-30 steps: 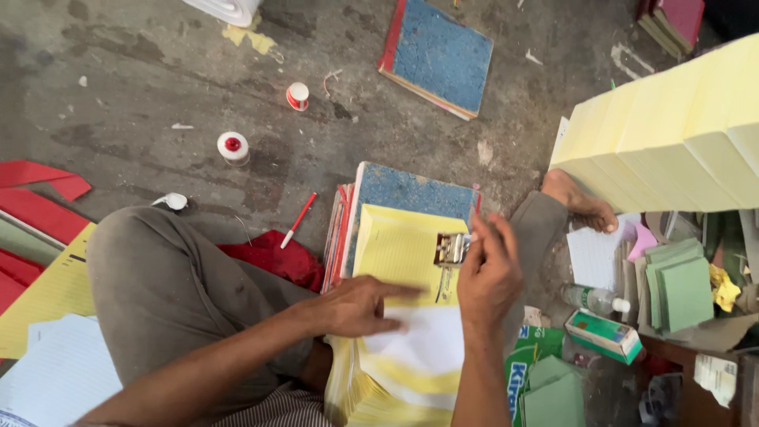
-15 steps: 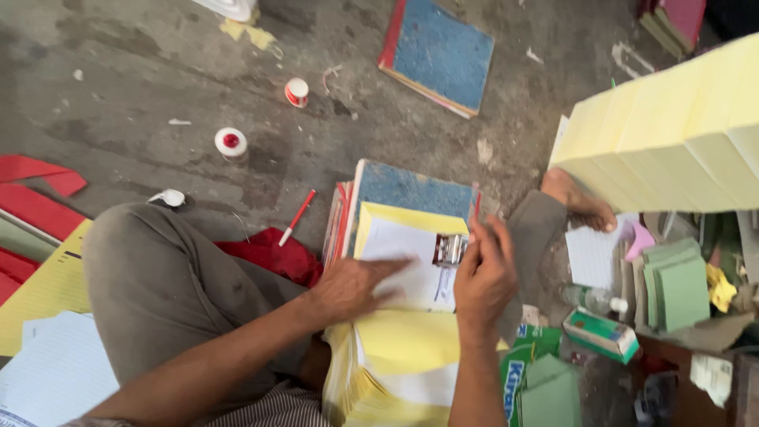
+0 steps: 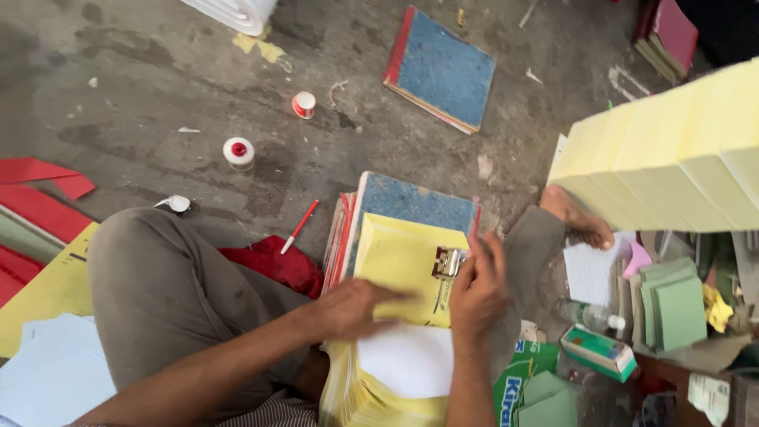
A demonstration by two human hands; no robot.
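Left hand (image 3: pixel 348 310) lies flat, blurred, fingers spread on the yellow sheet (image 3: pixel 399 265), grasping nothing as far as I can tell. The sheet tops the paper stack (image 3: pixel 371 387) directly ahead, long axis running away from the body. Right hand (image 3: pixel 477 289) is nearer the metal clip (image 3: pixel 447 262), fingertips apparently pinching it at the sheet's right edge.

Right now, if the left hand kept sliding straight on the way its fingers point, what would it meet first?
The left hand points right across the yellow sheet. First in its line is probably the right hand by the metal clip, though motion blur leaves this uncertain.

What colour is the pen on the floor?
Red and white. The pen shows best in the head view, beside the knee.
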